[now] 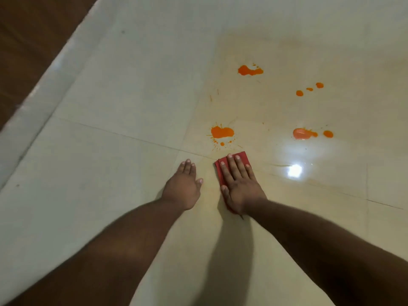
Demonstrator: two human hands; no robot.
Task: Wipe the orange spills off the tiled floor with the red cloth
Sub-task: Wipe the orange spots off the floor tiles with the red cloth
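Note:
Several orange spills mark the pale tiled floor (132,102): a splat (221,132) just ahead of the cloth, a puddle (303,133) to its right, a blot (249,70) farther off, and small drops (309,89). My right hand (239,182) lies flat, fingers spread, pressing a folded red cloth (242,157) onto the floor; only the cloth's far and left edges show. The cloth's far edge is a short way from the nearest splat, not touching it. My left hand (184,186) rests palm-down on the bare tile beside the cloth, holding nothing.
A pale raised ledge (44,102) runs diagonally along the left, with dark brown flooring (26,45) beyond it. A bright light glare (294,171) reflects off the tile right of the cloth. Faint orange smears tint the tile around the spills.

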